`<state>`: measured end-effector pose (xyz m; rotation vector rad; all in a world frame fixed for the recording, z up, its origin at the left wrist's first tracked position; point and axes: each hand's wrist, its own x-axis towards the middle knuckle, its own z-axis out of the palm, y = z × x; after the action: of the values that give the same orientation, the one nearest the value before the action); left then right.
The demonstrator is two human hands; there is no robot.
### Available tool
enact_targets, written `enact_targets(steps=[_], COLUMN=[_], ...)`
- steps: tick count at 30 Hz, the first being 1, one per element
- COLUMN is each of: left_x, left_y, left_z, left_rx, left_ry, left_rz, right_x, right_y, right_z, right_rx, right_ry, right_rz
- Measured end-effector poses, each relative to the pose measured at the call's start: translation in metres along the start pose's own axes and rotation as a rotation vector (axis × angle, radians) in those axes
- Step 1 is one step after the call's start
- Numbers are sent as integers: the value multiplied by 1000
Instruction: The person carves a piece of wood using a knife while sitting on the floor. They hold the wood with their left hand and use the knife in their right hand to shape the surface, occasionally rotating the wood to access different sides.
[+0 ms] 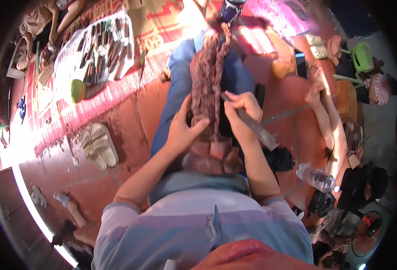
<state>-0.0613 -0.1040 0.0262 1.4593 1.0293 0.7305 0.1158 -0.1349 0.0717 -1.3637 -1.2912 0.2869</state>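
Two hands are at work on a long reddish-brown wood carving (206,85) that lies along the person's blue-trousered legs (173,94), its heavy base (212,155) near the belly and its narrow top reaching away toward the feet. The long axis therefore runs from the person's body straight outward, up the picture, with the thin upper end pointing away from the person and tilted slightly toward their right.

The left hand (180,130) is wrapped round the lower part of the carving, thumb laid across its front and fingers closed behind it, steadying the piece. The right hand (240,112) is closed in a fist round a chisel-like tool (252,126); its blade end meets the carving near the middle, while the pale handle end sticks out below the hand toward the person's right.

As a judgement, the carving looks well advanced: the whole length already shows deep, knobbly relief and the base is shaped into rounded lobes. Fine detail cannot be read in the blur, so how much trimming is left is uncertain; the tool sits at the middle section, which suggests that part is being refined.

Around them, on the red floor, lie a pair of pale sandals (99,145), a cloth spread with many dark tools (104,45), a green ball-like object (77,90) and a plastic water bottle (316,177). Another person's arm (329,121) stretches in on the right.
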Motion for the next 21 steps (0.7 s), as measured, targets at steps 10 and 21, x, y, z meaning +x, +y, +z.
enact_targets(steps=[10,21], left_x=[-5,-5], left_y=[0,-4], left_z=[-3,-3], left_rx=[-83,-3], left_ry=[-29,-23], left_rz=[-53,-30], right_x=[1,9], right_y=[-4,-8], right_z=[3,11], right_rx=[-14,-63], right_ry=[-40,-159], right_rz=[15,65])
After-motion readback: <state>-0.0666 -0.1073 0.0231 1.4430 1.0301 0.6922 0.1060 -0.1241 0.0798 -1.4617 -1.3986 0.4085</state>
